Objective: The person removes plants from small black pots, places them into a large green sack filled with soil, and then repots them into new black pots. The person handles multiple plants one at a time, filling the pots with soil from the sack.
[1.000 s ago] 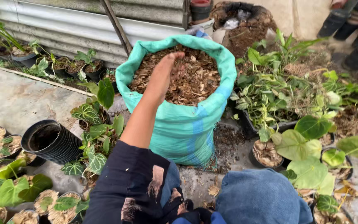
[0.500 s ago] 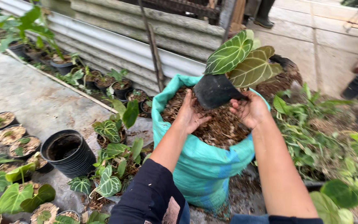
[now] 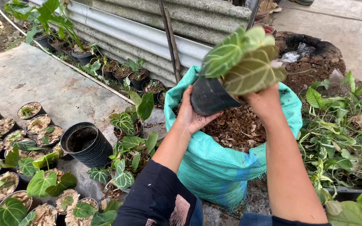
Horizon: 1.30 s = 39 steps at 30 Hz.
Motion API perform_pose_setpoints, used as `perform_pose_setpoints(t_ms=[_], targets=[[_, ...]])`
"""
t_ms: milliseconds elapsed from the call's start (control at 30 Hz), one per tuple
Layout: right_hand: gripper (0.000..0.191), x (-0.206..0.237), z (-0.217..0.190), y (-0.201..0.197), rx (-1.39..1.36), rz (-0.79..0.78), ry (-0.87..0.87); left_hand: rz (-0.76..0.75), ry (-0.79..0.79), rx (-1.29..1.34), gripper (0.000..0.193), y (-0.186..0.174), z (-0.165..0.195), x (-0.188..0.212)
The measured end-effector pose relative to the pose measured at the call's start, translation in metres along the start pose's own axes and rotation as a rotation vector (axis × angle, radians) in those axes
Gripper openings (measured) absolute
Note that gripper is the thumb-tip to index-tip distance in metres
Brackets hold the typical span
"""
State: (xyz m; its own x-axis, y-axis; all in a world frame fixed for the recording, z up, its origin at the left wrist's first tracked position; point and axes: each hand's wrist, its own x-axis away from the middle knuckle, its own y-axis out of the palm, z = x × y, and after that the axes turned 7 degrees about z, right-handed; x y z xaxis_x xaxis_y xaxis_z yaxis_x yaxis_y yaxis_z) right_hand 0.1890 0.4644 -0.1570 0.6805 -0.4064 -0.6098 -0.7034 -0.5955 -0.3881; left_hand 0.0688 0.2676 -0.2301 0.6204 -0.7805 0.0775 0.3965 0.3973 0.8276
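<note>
I hold a black plastic pot [image 3: 208, 98] with a plant of large veined green leaves [image 3: 248, 62] above an open teal woven sack [image 3: 214, 171]. The sack is full of brown bark and leaf mulch [image 3: 237, 127]. My left hand [image 3: 189, 115] cups the pot's lower left side. My right hand [image 3: 265, 102] grips the pot's right side, partly hidden behind the leaves. The pot tilts toward the left.
A stack of empty black pots [image 3: 86, 144] stands left of the sack. Small potted plants [image 3: 124, 152] crowd the ground at lower left and along a corrugated metal sheet [image 3: 139, 37]. A concrete slab [image 3: 34, 81] lies at left. Leafy plants [image 3: 340, 125] fill the right side.
One second ago only my left hand was in the mulch. Both hands then brought the potted plant over the sack, and it is now raised higher and closer to me.
</note>
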Motion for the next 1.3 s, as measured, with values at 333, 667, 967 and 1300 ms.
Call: perform_pose_setpoints(t_ms=[333, 667, 967, 1300], targets=[[0.043, 0.002, 0.057, 0.022, -0.78, 0.111, 0.426, 0.282, 0.105, -0.28, 0.085, 0.022, -0.013, 0.011], [0.033, -0.01, 0.083, -0.012, -0.578, 0.238, 0.507, 0.481, 0.361, -0.584, 0.098, 0.017, 0.032, 0.048], [0.035, -0.007, 0.119, 0.009, 0.151, 0.045, 0.615, 0.542, 0.753, -1.435, 0.113, 0.023, 0.037, 0.08], [0.044, 0.011, 0.021, -0.086, 0.188, 0.07, 0.218, 0.356, 1.048, -1.823, 0.106, 0.05, 0.021, 0.098]])
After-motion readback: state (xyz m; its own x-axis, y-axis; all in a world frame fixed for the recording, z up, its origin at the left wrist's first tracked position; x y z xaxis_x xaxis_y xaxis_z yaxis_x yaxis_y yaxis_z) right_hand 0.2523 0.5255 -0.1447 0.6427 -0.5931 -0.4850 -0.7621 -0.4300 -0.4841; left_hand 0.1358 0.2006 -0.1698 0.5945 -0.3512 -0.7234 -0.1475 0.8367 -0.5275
